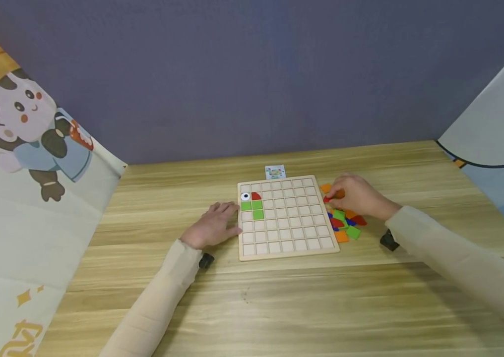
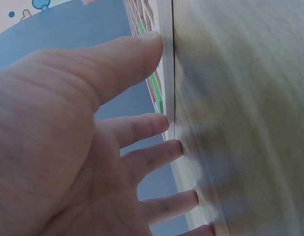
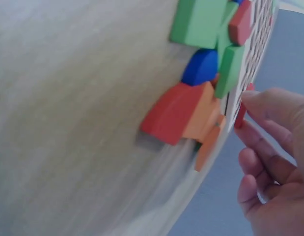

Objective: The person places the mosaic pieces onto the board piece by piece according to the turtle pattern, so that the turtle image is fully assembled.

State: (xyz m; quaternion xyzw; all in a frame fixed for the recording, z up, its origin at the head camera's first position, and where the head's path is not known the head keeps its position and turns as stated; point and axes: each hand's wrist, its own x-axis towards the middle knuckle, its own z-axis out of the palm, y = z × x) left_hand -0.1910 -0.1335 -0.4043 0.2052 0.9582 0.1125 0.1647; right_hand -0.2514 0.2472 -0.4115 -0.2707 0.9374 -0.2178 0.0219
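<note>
A wooden grid board [image 1: 287,250] lies on the table, its upper left cells filled with a white eye tile [image 1: 245,197], a red quarter-round tile [image 1: 256,196] and several green square tiles [image 1: 258,214]. My left hand [image 1: 211,225] rests at the board's left edge, fingers spread, thumb and index finger touching the rim in the left wrist view. Over by the right edge, my right hand [image 1: 359,196] pinches a red tile [image 3: 242,109] between thumb and fingers. Beneath and beside that hand lies a loose pile of green, blue, red and orange tiles [image 1: 339,215].
Behind the board lies a small picture card [image 1: 275,172] with a coloured pattern. The wood-grain table [image 1: 279,307] meets a dark blue-grey wall [image 1: 252,79] at its back. Cartoon-printed panels [image 1: 20,198] stand at both sides.
</note>
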